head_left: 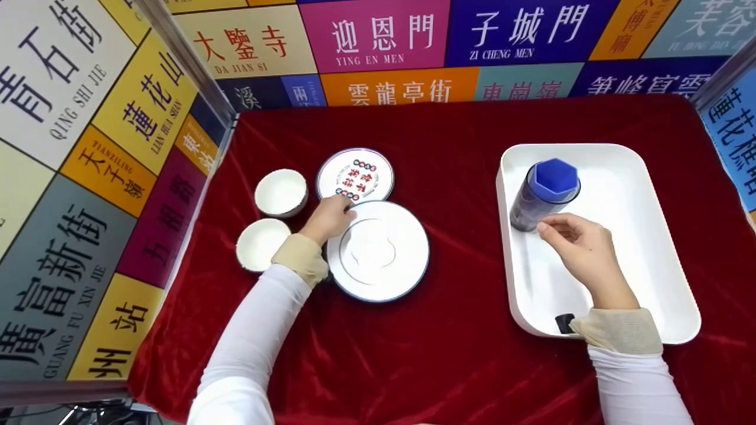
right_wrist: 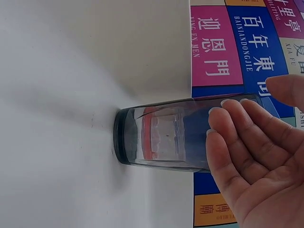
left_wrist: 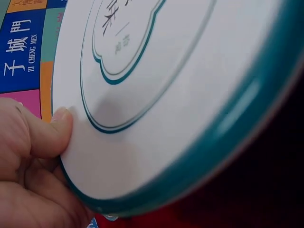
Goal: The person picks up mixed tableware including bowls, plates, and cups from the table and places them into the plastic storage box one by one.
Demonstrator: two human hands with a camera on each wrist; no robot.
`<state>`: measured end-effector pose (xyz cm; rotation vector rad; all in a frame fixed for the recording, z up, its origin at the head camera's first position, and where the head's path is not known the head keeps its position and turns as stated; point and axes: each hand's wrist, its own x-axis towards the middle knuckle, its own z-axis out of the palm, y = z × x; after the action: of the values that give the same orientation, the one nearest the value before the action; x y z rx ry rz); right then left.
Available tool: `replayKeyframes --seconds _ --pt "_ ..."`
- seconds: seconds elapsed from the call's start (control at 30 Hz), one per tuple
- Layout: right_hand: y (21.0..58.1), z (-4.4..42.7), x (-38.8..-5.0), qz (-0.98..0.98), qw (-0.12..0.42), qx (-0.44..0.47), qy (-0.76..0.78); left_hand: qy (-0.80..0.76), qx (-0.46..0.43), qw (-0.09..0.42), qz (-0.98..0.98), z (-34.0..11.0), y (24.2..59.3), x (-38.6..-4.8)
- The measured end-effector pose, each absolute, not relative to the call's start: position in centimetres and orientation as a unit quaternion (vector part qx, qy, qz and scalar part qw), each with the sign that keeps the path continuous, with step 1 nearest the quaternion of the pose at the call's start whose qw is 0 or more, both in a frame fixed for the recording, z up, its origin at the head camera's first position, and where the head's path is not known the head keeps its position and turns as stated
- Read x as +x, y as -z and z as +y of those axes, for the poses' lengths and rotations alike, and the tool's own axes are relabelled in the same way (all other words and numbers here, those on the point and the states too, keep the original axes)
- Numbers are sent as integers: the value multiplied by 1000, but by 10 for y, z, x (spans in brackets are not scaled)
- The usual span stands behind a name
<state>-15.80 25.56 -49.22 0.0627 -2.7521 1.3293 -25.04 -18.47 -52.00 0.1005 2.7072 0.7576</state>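
My left hand (head_left: 329, 219) pinches the upper left rim of a white plate (head_left: 378, 251) with a dark blue edge. In the left wrist view the thumb of that hand (left_wrist: 38, 161) lies on the face of the plate (left_wrist: 142, 156), its fingers behind. My right hand (head_left: 582, 251) is over the white tray (head_left: 644, 236), beside a clear dark cup (head_left: 524, 208) with a blue hexagonal piece (head_left: 555, 177) in its top. Seen from the right wrist, the fingers of this hand (right_wrist: 256, 152) are relaxed and slightly bent next to the upright cup (right_wrist: 161, 135); whether they touch it I cannot tell.
A smaller printed plate (head_left: 354, 175) lies behind the held plate. Two white bowls (head_left: 281, 192) (head_left: 263, 244) stand to the left on the red cloth (head_left: 460, 330). Panels with large lettering (head_left: 378, 35) border the table at the back and left.
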Motion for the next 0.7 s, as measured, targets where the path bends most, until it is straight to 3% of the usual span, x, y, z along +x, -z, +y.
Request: replayKeyframes --seconds 0.7 --pt "491 254 -156 -895 44 26 -443 -331 16 150 931 -172 520 -248"
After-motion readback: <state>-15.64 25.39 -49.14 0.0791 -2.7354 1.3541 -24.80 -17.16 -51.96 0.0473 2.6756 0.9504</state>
